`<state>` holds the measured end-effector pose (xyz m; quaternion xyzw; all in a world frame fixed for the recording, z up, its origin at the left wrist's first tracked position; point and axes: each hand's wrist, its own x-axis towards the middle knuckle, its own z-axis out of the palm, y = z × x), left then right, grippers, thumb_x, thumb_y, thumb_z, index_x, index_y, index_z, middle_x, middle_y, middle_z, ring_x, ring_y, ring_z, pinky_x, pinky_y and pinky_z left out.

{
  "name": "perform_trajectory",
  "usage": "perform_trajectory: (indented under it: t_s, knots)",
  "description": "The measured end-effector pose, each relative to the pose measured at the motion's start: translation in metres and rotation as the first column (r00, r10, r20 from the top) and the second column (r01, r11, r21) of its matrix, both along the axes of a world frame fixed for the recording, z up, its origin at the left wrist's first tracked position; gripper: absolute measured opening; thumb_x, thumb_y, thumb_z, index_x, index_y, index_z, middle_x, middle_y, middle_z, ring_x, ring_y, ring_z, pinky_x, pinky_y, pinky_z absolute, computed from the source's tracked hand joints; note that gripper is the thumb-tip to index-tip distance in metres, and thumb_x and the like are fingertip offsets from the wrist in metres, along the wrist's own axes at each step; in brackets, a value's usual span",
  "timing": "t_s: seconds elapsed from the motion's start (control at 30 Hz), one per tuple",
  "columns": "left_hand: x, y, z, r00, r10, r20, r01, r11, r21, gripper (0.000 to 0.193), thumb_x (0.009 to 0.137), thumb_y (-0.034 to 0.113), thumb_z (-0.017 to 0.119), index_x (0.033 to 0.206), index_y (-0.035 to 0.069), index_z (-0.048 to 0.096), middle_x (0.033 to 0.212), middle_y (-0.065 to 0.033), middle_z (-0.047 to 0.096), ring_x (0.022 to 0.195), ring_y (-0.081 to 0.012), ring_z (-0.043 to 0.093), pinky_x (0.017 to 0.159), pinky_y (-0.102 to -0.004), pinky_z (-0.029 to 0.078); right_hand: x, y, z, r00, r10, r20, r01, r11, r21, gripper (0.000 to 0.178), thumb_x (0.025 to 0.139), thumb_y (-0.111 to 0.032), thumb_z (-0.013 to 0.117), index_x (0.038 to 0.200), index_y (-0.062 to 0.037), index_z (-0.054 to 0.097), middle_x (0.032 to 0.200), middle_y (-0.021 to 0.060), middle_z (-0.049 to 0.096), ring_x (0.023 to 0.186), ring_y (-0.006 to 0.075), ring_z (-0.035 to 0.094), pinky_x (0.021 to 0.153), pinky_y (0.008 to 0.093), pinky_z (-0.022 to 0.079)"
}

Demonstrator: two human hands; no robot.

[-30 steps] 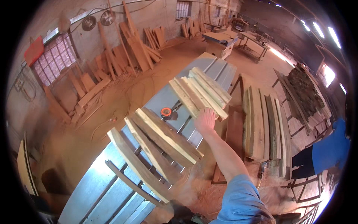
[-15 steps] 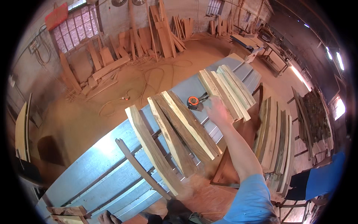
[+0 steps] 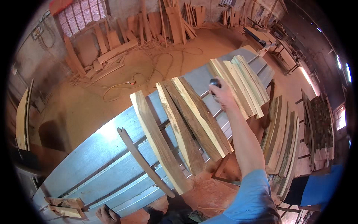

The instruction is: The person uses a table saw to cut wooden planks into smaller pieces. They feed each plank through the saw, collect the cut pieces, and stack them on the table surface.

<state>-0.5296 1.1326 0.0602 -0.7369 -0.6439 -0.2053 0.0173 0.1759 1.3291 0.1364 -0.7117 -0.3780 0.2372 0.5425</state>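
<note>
Sawdust-covered ground of a wood workshop is seen behind a long grey metal table (image 3: pixel 100 149), which runs from the lower left to the upper right. Planks and offcuts are leaned against the far wall (image 3: pixel 123 22) under a barred window (image 3: pixel 80 16), and a cable (image 3: pixel 126 84) is coiled on the ground.

At the lower edge, far to the left of the raised arm, the left hand (image 3: pixel 105 215) is seen only partly. It is laid at the near edge of the table, and whether it is clenched or released cannot be told. Just to the left of it, two short wood pieces (image 3: pixel 65 207) are lying on the table corner.

Further to the right, a thin curved strip (image 3: pixel 143 162) is laid across the table, and beside it a long pale board (image 3: pixel 158 142). Next to this, a group of darker boards (image 3: pixel 195 119) is lying, with its far ends just left of the right hand.

The right hand (image 3: pixel 222 93) is stretched out over the table and is closed around a small dark object (image 3: pixel 214 83), which is held at the fingertips above the grey surface. What kind of tool it is cannot be told.

Directly to the right of this hand, a bundle of pale boards (image 3: pixel 242 84) is resting on the table. Beyond the table edge, more boards (image 3: pixel 281 138) are stacked lower down, and a blue object (image 3: pixel 317 186) is seen at the far right.
</note>
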Motion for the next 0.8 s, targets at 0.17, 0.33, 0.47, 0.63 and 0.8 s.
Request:
perform_trajectory:
  t_s: [0.17, 0.33, 0.47, 0.63, 0.8]
  knots:
    - [0.002, 0.001, -0.003, 1.000, 0.000, 0.019, 0.000, 1.000, 0.021, 0.033, 0.090, 0.024, 0.062, 0.111, 0.000, 0.071, 0.104, -0.0266, 0.062, 0.096, -0.0443, 0.058, 0.086, -0.0515, 0.049, 0.005, -0.036, 0.052, 0.832, 0.165, -0.529, 0.213, 0.787, 0.579, 0.036, 0.096, -0.026, 0.065, 0.118, 0.0018, 0.056, 0.098, 0.0117, 0.062, 0.091, 0.0250, 0.063, 0.084, 0.0438, 0.052]
    - [0.004, -0.004, 0.001, 0.999, 0.006, -0.033, -0.005, 0.999, 0.042, 0.035, 0.090, 0.027, 0.063, 0.110, 0.000, 0.072, 0.102, -0.0253, 0.064, 0.095, -0.0441, 0.059, 0.084, -0.0524, 0.050, -0.037, -0.057, 0.109, 0.900, 0.331, -0.283, -0.033, 0.700, 0.713, 0.043, 0.095, -0.024, 0.065, 0.127, 0.0025, 0.054, 0.103, 0.0113, 0.063, 0.093, 0.0239, 0.062, 0.091, 0.0385, 0.049]
    - [0.006, 0.006, 0.003, 0.997, -0.056, -0.056, 0.059, 0.996, 0.066, 0.033, 0.090, 0.029, 0.064, 0.106, 0.001, 0.073, 0.102, -0.0243, 0.064, 0.094, -0.0426, 0.060, 0.081, -0.0508, 0.050, -0.036, -0.047, 0.047, 0.991, 0.055, 0.120, -0.045, 0.996, -0.078, 0.054, 0.087, -0.031, 0.071, 0.130, -0.0011, 0.056, 0.111, 0.0154, 0.061, 0.103, 0.0257, 0.061, 0.093, 0.0370, 0.049]
    - [0.010, 0.001, 0.009, 0.991, -0.042, 0.128, 0.044, 0.999, -0.011, 0.025, 0.087, 0.009, 0.053, 0.109, -0.002, 0.059, 0.097, -0.0173, 0.053, 0.092, -0.0356, 0.050, 0.083, -0.0444, 0.043, -0.072, -0.042, 0.006, 0.833, 0.075, 0.548, 0.147, 0.925, -0.350, 0.062, 0.087, -0.039, 0.070, 0.136, -0.0060, 0.052, 0.117, 0.0244, 0.062, 0.114, 0.0400, 0.059, 0.098, 0.0451, 0.048]
    - [0.005, 0.001, 0.007, 0.989, -0.062, 0.138, 0.062, 0.998, -0.002, 0.028, 0.081, 0.008, 0.056, 0.107, 0.000, 0.061, 0.098, -0.0178, 0.055, 0.094, -0.0382, 0.050, 0.086, -0.0479, 0.041, -0.046, -0.042, -0.024, 0.763, 0.186, 0.619, 0.111, 0.906, -0.409, 0.056, 0.092, -0.036, 0.065, 0.137, -0.0057, 0.051, 0.121, 0.0274, 0.062, 0.114, 0.0432, 0.059, 0.098, 0.0466, 0.048]
